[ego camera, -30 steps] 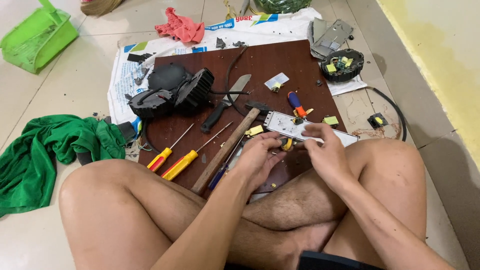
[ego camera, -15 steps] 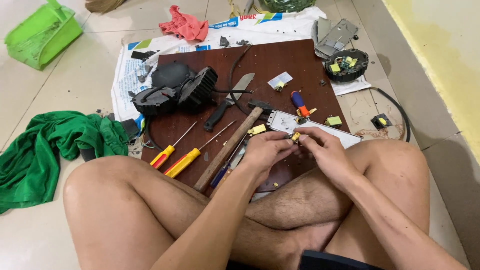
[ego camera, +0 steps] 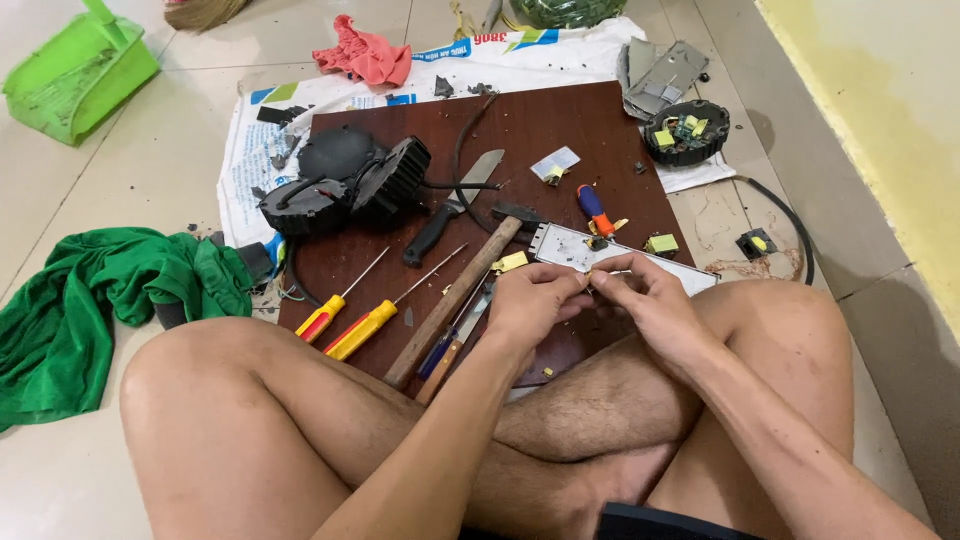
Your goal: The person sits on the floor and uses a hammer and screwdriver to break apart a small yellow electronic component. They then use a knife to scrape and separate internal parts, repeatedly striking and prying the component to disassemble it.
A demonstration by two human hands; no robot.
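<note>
Left hand [ego camera: 530, 300] and right hand [ego camera: 640, 300] meet fingertip to fingertip, pinching a small part [ego camera: 592, 272] at the near edge of the board [ego camera: 560, 130]; hammer [ego camera: 455, 300] at 9 o'clock, white plate [ego camera: 570, 247] at 12.

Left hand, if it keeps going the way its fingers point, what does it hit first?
Probably the right hand: the left hand points right at it, fingertips nearly meeting over the white strip board. Depth unclear.
</note>
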